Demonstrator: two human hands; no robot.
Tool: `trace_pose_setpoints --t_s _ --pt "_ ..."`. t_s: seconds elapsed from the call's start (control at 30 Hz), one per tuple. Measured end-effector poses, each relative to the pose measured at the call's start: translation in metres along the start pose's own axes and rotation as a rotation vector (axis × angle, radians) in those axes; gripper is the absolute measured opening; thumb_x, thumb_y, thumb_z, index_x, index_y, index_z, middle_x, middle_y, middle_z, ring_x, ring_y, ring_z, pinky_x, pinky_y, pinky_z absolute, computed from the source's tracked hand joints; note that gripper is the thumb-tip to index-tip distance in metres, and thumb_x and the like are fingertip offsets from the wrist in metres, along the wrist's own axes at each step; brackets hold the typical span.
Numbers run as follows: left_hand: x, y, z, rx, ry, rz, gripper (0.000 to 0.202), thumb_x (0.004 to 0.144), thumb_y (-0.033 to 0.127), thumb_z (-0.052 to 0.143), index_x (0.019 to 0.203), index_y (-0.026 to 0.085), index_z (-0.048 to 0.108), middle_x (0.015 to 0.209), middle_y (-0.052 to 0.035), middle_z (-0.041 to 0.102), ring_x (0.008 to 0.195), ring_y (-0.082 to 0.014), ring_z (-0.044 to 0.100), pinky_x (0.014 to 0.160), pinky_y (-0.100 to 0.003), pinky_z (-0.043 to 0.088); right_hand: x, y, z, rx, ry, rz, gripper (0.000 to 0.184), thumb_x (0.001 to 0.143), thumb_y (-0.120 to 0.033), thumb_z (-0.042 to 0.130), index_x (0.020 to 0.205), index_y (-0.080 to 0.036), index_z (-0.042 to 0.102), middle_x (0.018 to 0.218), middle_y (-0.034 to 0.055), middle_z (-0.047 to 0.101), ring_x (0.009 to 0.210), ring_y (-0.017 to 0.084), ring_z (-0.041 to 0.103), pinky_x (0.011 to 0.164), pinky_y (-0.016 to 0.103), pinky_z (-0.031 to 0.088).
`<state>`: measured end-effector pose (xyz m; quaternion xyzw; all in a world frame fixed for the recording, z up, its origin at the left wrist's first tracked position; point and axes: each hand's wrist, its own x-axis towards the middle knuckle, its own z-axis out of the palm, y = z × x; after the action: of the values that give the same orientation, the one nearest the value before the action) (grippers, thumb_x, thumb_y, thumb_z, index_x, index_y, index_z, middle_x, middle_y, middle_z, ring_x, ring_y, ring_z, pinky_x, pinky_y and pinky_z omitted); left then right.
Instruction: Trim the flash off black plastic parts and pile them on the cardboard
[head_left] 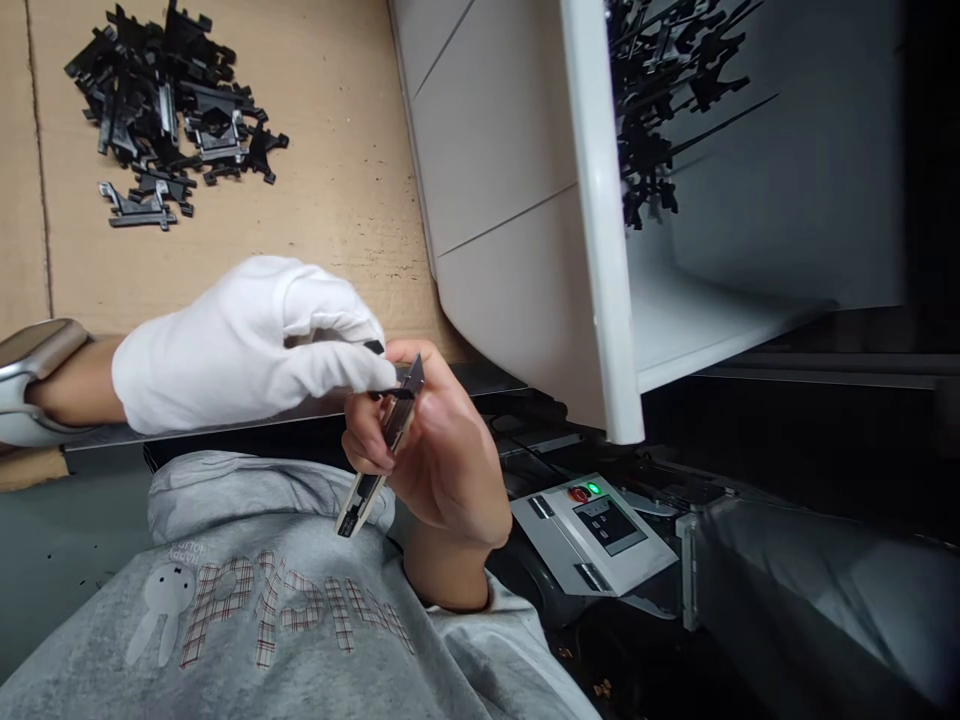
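My left hand [255, 340], in a white glove, pinches a small black plastic part [374, 347]; most of it is hidden by the fingers. A slim utility knife [364, 490] is gripped in my bare right hand [454, 455], its pointed blade angled up beside the gloved fingertips. Both hands meet just in front of my body, at the near edge of the work surface. Whether the blade touches the part, I cannot tell. Beyond my left hand, a pile of similar black plastic parts [161, 110] lies on brown cardboard [337, 170].
To the right, a large pale bin [510, 130] stands tall beside the cardboard, with many black parts [649, 110] inside. Lower right is a control box [600, 540] with a red button and a green light. A watch [41, 350] sits on my left wrist.
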<state>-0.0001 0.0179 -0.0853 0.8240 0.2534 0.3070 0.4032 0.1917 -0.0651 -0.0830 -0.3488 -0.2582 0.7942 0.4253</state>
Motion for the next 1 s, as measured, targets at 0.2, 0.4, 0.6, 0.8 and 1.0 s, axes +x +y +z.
trace_pose_setpoints --t_s 0.2,0.4,0.6,0.8,1.0 --pt "-0.002 0.001 0.002 -0.115 -0.005 -0.070 0.033 0.109 0.027 0.057 0.088 0.016 0.080 0.072 0.0047 0.073 0.063 -0.0050 0.061 0.062 -0.015 0.047 -0.002 0.000 -0.001 -0.020 0.024 -0.005 0.020 0.099 -0.036 0.076 0.107 -0.029 0.058 0.063 -0.0100 0.055 0.050 0.009 0.031 0.051 0.023 0.034" --pt "-0.002 0.003 -0.001 -0.187 -0.037 -0.229 0.029 0.101 0.028 0.056 0.080 0.019 0.073 0.073 0.0038 0.073 0.066 -0.0081 0.063 0.065 -0.017 0.051 -0.004 -0.002 0.001 -0.024 0.038 -0.033 0.017 0.100 -0.034 0.074 0.104 -0.029 0.059 0.061 -0.0098 0.055 0.050 0.010 0.031 0.050 0.022 0.034" --pt "0.000 0.004 0.000 -0.190 -0.062 -0.257 0.027 0.096 0.030 0.054 0.076 0.020 0.068 0.072 0.0028 0.071 0.066 -0.0101 0.062 0.063 -0.020 0.050 -0.005 -0.002 0.002 -0.052 0.058 -0.036 0.021 0.099 -0.038 0.075 0.097 -0.029 0.056 0.059 -0.0097 0.054 0.049 0.010 0.030 0.048 0.023 0.036" --pt "0.008 0.000 -0.024 0.146 -0.011 -0.188 0.032 0.102 0.033 0.051 0.085 0.016 0.072 0.072 0.0013 0.068 0.065 -0.0094 0.055 0.070 -0.024 0.047 -0.004 -0.002 -0.002 -0.072 0.098 -0.054 0.023 0.095 -0.037 0.077 0.102 -0.028 0.057 0.061 -0.0100 0.054 0.050 0.010 0.030 0.048 0.023 0.032" --pt "0.023 0.024 -0.085 1.419 -0.273 -0.413 0.071 0.109 0.020 -0.003 0.101 0.010 0.066 0.094 -0.0136 0.062 0.096 -0.0312 0.064 0.086 -0.051 0.051 0.000 -0.005 -0.009 -0.110 0.110 -0.012 0.028 0.094 -0.042 0.079 0.102 -0.028 0.056 0.064 -0.0090 0.054 0.053 0.011 0.030 0.052 0.025 0.031"
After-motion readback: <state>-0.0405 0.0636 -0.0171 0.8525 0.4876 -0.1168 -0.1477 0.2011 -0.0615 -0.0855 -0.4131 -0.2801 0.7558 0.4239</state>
